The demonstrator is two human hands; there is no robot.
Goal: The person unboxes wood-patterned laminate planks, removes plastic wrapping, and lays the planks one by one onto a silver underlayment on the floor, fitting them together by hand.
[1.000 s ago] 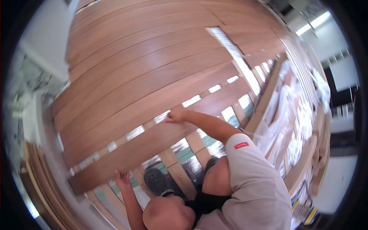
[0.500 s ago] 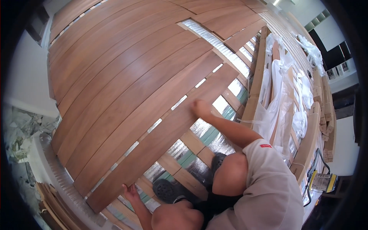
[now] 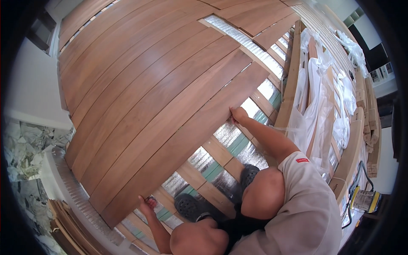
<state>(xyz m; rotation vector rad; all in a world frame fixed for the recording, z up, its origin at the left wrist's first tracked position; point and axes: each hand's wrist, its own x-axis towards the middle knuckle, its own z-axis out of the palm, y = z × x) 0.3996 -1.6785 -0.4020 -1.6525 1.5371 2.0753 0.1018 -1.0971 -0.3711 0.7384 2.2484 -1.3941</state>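
A long brown floorboard (image 3: 187,140) lies at the near edge of the laid wooden floor (image 3: 140,72), tight against the neighbouring board. My right hand (image 3: 238,114) grips its near edge about two thirds of the way along. My left hand (image 3: 144,204) holds the same edge close to the board's near end. I am squatting, with my knees (image 3: 263,195) and dark clogs (image 3: 191,206) over the bare battens.
Wooden battens (image 3: 216,151) with silver foil and green strips between them run under my feet. Plastic-wrapped boards (image 3: 318,97) are stacked at the right beside a yellow tool (image 3: 365,199). Crumpled paper (image 3: 25,148) and loose boards (image 3: 68,225) lie at the left.
The floorboard has slid toward the laid floor and the light gaps along its far edge have closed. Both hands moved with it, and my view tilted downward.
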